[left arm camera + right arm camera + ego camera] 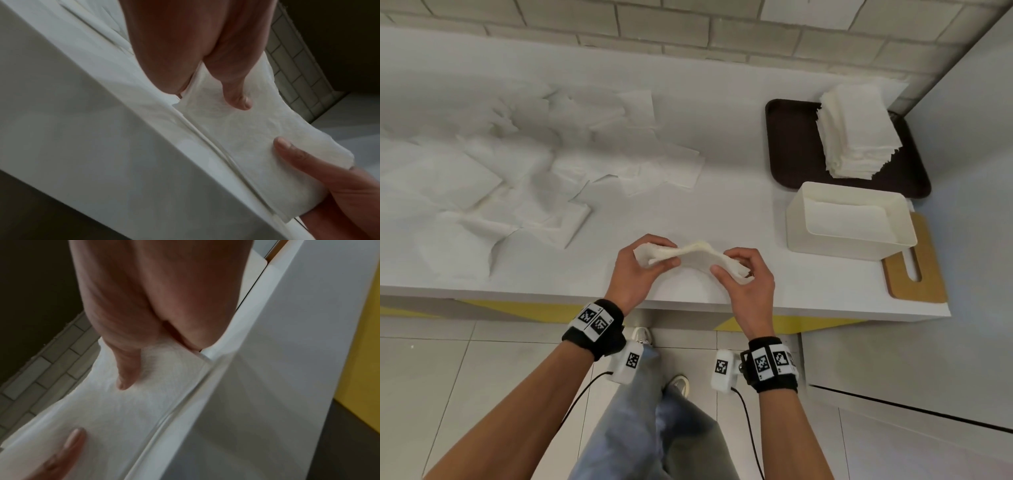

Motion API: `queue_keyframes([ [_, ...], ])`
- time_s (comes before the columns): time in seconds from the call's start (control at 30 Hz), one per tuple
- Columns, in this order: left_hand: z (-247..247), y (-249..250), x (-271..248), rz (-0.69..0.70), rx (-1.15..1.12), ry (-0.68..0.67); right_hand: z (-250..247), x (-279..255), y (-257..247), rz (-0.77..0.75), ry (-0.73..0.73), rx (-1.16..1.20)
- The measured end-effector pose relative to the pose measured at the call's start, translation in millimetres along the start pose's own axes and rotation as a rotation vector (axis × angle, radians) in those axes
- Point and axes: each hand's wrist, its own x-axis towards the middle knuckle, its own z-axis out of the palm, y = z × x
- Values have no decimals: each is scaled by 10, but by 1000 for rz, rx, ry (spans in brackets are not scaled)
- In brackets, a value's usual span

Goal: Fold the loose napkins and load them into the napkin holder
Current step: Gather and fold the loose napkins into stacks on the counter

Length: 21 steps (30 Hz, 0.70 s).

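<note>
**Both hands pinch one napkin above the counter's near edge**

The left hand [642,265] and the right hand [743,277] each pinch an end of a folded napkin [693,255], thumb on the near face, fingers curled behind it. The napkin arches up between the two grips, held just off the white counter [722,137]. In the left wrist view the left thumb [236,97] presses the napkin [236,146], and the right thumb [298,155] meets it at the other end; the fingers behind the paper are hidden. The right wrist view shows the same from the other side, thumb [127,369] on the napkin [123,410], with the remaining fingers out of sight.

Beyond the grip and to its right stands the cream napkin holder [849,222], open at the top; how many napkins lie inside is hard to make out. It sits partly on a wooden board [924,274] with a slot. Further beyond the holder, a dark tray [794,144] carries a tall stack of napkins [859,137].

Beyond the grip to its left, loose napkins [500,164] lie scattered and overlapping; white on white, their separate edges blur together, and the heap is cut off at the picture's left edge.
</note>
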Motion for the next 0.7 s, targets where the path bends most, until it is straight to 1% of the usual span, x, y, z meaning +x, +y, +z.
queue_keyframes([
  [0.03, -27, -1, 15, -20, 6, -4, -23, 27, 26, 15, -1, -15],
  [0.13, -145, -86, 68, -89, 62, -12, -97, 99, 88, 128, 4, -102],
  [0.23, -237, -162, 111, -104, 118, 23, -131, 172, 119, 174, 58, -68],
  [0.3, -266, -179, 147, -89, 229, 56, -126, 203, 141, 185, 103, -66],
  [0.4, -238, -109, 209, -73, 444, 54, -50, 228, 189, 239, 126, -160],
  [0.53, -230, -53, 286, -125, 492, -8, 23, 224, 112, 166, 191, -285],
  [0.63, -318, -89, 340, -155, 497, -3, 21, 234, 140, 191, 246, -293],
  [0.7, -353, -96, 356, -187, 494, -6, 14, 235, 176, 210, 250, -298],
])
